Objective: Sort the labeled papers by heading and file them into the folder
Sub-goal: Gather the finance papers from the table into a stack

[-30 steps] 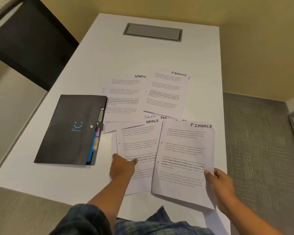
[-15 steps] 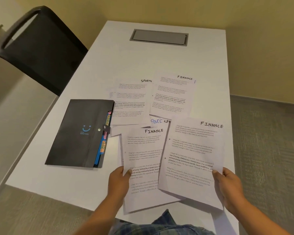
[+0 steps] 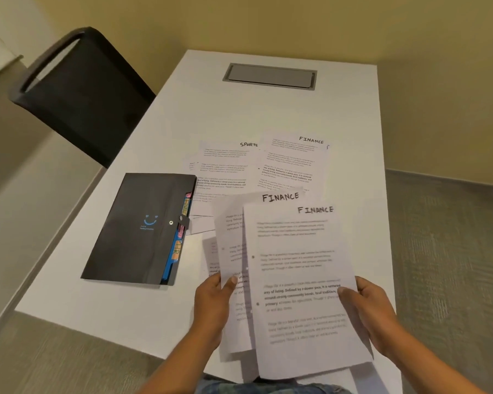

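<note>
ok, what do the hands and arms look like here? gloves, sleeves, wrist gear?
Left hand and right hand are bare, no gloves. Both forearms are uncovered to the frame edge; no sleeve, watch or band shows. Fingertips are blurred, so rings can't be ruled out. Blue checked fabric shows at the bottom edge between the arms.

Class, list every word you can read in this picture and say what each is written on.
"FINANCE": front sheet, held by the right hand.
"FINANCE": sheet behind it, held by the left hand.
"FINANCE": far right sheet on the table.
"SPORTS": sheet to its left.
Too blurred: body print, folder logo line, coloured tabs.
</note>
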